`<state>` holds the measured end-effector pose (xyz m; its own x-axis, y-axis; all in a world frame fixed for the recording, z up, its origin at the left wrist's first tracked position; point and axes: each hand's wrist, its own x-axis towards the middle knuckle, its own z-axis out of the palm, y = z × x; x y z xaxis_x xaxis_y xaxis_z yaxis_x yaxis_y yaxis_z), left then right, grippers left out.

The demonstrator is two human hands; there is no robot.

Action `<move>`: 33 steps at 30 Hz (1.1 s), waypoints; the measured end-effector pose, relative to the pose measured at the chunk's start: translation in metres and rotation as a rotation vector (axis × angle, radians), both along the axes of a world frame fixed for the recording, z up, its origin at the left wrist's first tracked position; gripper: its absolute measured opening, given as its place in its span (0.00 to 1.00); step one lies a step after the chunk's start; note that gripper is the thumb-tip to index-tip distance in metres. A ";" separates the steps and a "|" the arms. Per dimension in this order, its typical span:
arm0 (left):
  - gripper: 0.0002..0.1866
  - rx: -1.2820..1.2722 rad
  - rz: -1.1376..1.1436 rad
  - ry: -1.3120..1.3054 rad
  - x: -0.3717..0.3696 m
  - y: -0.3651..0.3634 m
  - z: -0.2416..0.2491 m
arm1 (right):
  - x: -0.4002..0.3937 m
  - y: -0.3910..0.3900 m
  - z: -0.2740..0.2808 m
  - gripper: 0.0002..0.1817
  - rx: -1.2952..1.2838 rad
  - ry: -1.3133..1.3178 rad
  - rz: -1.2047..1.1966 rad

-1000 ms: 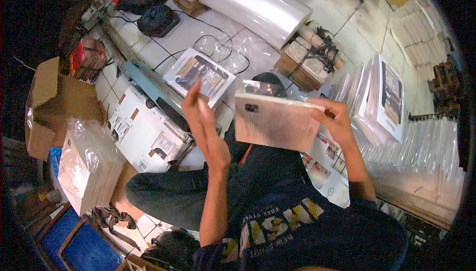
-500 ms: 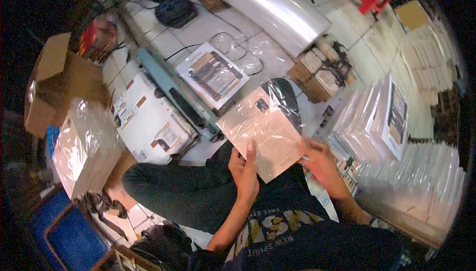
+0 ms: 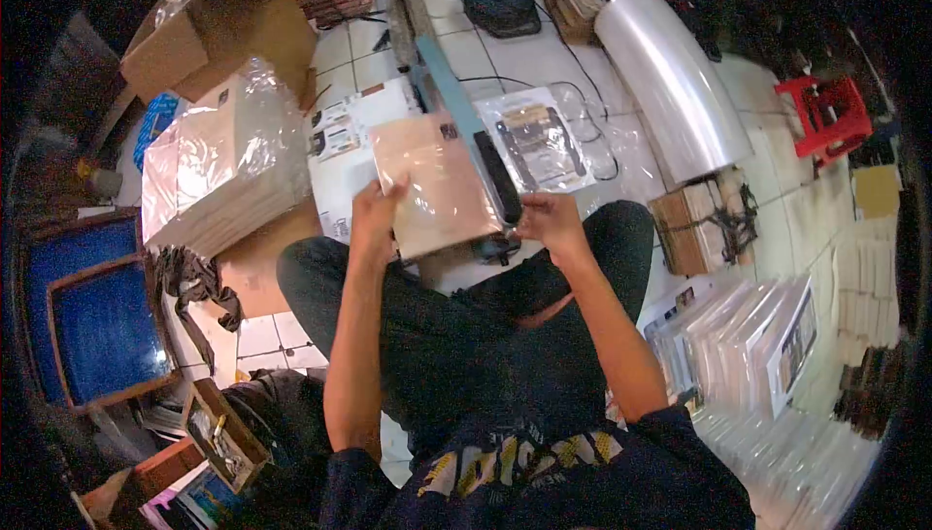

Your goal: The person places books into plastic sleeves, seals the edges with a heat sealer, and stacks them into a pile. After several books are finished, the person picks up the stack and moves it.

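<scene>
The left hand [image 3: 374, 224] pinched the near-left edge of a pale tan, rectangular book in loose clear plastic film [image 3: 432, 190], thumb on top and fingers mostly hidden beneath. The right hand [image 3: 551, 226] had its fingers curled together by the near end of a long blue-grey bar with a black strip [image 3: 451, 93]; whether they gripped film, bar or nothing could not be told.

The book lay tilted in front of the crossed legs, its right side along the bar. It looked light and fairly stiff, its film slick and easily creased or torn; a firm hold through the cover near an edge seemed safer than the loose film alone.

Beyond the bar lay a film-covered, white-bordered printed item [image 3: 539, 142], then a thick, shiny roll of plastic film [image 3: 675, 83]. To the left stood a film-draped stack of pale books [image 3: 228, 161].
</scene>
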<state>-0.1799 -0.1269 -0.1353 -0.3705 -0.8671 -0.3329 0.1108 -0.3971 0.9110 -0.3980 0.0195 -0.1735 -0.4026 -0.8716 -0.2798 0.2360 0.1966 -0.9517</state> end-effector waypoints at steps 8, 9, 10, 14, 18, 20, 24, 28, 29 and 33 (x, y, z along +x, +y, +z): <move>0.24 0.069 -0.044 0.086 0.008 -0.059 -0.033 | -0.033 -0.070 -0.059 0.12 0.031 0.428 0.115; 0.24 0.084 -0.034 0.090 0.008 -0.059 -0.040 | -0.038 -0.072 -0.065 0.12 0.068 0.486 0.111; 0.24 0.075 -0.025 0.078 0.008 -0.059 -0.048 | -0.040 -0.070 -0.072 0.11 0.108 0.542 0.110; 0.21 0.106 0.061 0.018 0.005 -0.057 -0.049 | -0.034 -0.066 -0.042 0.10 0.147 0.391 0.134; 0.21 0.103 0.068 0.008 0.004 -0.058 -0.044 | -0.034 -0.068 -0.017 0.13 0.007 0.774 0.138; 0.21 0.095 0.068 -0.027 0.004 -0.060 -0.047 | -0.014 -0.072 0.047 0.16 0.087 0.695 0.041; 0.22 0.143 0.054 -0.038 0.002 -0.060 -0.043 | 0.041 -0.070 0.103 0.31 -0.055 0.877 -0.132; 0.21 0.136 0.057 -0.046 0.003 -0.062 -0.043 | 0.057 -0.062 0.093 0.37 0.045 1.120 0.003; 0.22 0.132 0.060 -0.016 0.004 -0.061 -0.044 | 0.058 -0.060 0.083 0.37 0.061 1.148 -0.003; 0.22 0.159 0.058 -0.044 0.001 -0.063 -0.050 | 0.055 -0.054 0.041 0.37 0.067 1.200 -0.033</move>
<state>-0.1785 -0.1896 -0.1857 -0.3037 -0.8214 -0.4827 0.0986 -0.5310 0.8416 -0.3432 -0.0341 -0.1324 -0.4596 -0.8539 0.2441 -0.7874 0.2646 -0.5568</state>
